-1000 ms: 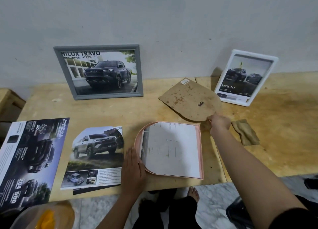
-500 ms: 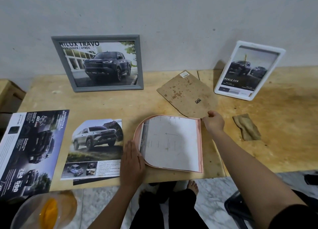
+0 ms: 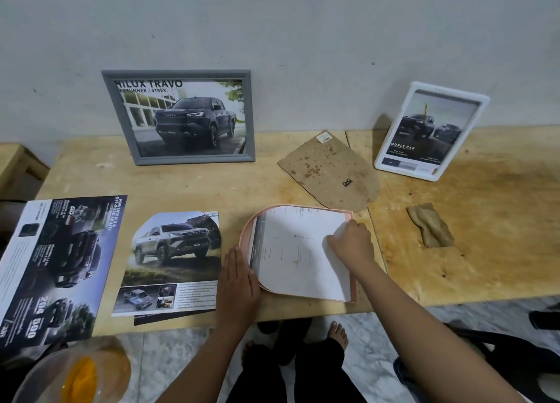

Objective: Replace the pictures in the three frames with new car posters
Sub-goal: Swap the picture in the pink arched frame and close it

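Observation:
A pink arch-shaped frame [image 3: 354, 292] lies flat near the table's front edge, with a white sheet [image 3: 298, 260] lying in it. My left hand [image 3: 238, 281] rests flat with straight fingers against the frame's left rim. My right hand [image 3: 351, 245] sits on the sheet's far right corner, its fingers curled onto the paper. The brown backing board [image 3: 330, 169] lies loose behind the frame. An arch-cut poster of a white truck [image 3: 174, 260] lies left of my left hand. A grey frame [image 3: 178, 116] and a white frame [image 3: 430, 131], each showing a dark truck, lean on the wall.
A large dark brochure [image 3: 54, 266] overhangs the table's left front corner. A crumpled brown cloth [image 3: 430, 225] lies to the right. A clear container with something orange inside [image 3: 72, 375] is at the lower left. My bare feet and a dark chair are below the table edge [image 3: 454, 299].
My right hand has left the backing board's near edge and come back onto the white sheet in the pink frame. The board stays on the table. My left hand has stayed put.

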Action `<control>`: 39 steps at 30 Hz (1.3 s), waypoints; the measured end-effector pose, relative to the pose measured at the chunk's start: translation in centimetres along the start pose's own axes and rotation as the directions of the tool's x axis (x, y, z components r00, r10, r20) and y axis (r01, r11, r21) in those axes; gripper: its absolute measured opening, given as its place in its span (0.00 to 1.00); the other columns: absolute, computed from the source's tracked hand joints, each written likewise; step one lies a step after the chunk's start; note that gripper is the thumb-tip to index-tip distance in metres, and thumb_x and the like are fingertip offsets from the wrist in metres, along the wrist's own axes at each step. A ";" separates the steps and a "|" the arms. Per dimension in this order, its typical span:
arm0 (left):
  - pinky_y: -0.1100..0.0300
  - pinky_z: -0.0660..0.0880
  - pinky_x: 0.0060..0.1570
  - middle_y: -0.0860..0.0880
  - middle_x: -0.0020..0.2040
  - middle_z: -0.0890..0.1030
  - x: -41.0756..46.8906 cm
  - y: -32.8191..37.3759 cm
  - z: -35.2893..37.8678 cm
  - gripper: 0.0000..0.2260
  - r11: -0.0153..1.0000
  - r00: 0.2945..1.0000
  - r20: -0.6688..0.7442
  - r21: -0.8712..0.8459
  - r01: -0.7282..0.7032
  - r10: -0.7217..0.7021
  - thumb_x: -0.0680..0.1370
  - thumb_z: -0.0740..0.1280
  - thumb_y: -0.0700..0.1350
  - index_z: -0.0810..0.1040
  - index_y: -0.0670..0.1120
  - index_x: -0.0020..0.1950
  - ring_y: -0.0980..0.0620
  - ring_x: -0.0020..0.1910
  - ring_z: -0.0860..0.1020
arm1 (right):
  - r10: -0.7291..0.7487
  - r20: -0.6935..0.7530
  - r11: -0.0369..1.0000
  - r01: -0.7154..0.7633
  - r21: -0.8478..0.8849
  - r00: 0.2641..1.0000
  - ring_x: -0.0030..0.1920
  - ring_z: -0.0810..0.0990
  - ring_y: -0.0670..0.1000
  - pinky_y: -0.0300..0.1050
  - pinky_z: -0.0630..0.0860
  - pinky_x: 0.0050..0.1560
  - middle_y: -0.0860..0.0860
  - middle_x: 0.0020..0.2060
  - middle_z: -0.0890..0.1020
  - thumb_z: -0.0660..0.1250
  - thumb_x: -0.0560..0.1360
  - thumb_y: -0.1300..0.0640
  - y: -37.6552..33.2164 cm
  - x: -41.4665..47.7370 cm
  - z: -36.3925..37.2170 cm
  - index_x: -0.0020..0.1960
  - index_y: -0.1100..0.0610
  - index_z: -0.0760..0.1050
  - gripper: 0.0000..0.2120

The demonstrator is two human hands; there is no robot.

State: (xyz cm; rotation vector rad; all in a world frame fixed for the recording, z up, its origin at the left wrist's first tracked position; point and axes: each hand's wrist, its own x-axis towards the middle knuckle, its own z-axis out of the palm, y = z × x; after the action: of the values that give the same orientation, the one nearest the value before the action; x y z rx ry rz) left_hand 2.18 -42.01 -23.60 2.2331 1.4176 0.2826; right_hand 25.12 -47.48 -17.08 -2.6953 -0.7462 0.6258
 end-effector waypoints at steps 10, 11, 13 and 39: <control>0.53 0.54 0.72 0.41 0.75 0.59 0.1 -0.2 -0.2 0.31 1.000 1.000 0.022 -0.003 -0.008 0.008 0.76 0.42 0.53 0.57 0.38 0.75 0.45 0.75 0.57 | 0.135 0.082 0.875 -0.158 0.458 0.987 0.40 0.75 0.52 0.43 0.70 0.34 0.55 0.39 0.79 0.74 0.67 0.60 0.2 0.8 -1.2 0.40 0.66 0.74 0.12; 0.53 0.55 0.72 0.41 0.75 0.60 0.1 -0.3 -0.2 0.31 1.000 1.000 0.024 -0.001 -0.010 0.010 0.76 0.43 0.53 0.57 0.38 0.74 0.44 0.75 0.57 | 0.130 0.056 0.855 -0.140 0.499 0.990 0.38 0.75 0.51 0.43 0.71 0.36 0.58 0.38 0.80 0.75 0.67 0.60 0.4 0.8 -1.3 0.39 0.68 0.75 0.12; 0.53 0.54 0.72 0.41 0.75 0.60 0.1 -0.2 -0.2 0.31 1.000 0.999 0.031 -0.001 -0.010 0.010 0.76 0.43 0.53 0.58 0.38 0.74 0.44 0.75 0.58 | 0.113 -0.006 0.846 -0.093 0.526 0.994 0.34 0.72 0.51 0.43 0.69 0.36 0.63 0.34 0.79 0.76 0.66 0.61 0.7 0.5 -1.4 0.37 0.70 0.75 0.14; 0.54 0.55 0.71 0.42 0.75 0.60 0.0 0.3 -0.4 0.32 0.999 1.000 -0.003 -0.032 0.020 -0.020 0.75 0.42 0.54 0.58 0.39 0.75 0.45 0.75 0.58 | 0.028 -0.095 0.832 0.029 0.554 0.995 0.33 0.75 0.44 0.24 0.68 0.29 0.55 0.38 0.78 0.64 0.73 0.70 1.7 0.5 -1.5 0.43 0.61 0.74 0.05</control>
State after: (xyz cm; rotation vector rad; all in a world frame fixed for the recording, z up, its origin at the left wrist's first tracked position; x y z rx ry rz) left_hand 2.30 -42.04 -23.12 2.1932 1.4265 0.3008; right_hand 26.95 -48.77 -16.58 -2.1648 -0.4459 0.5910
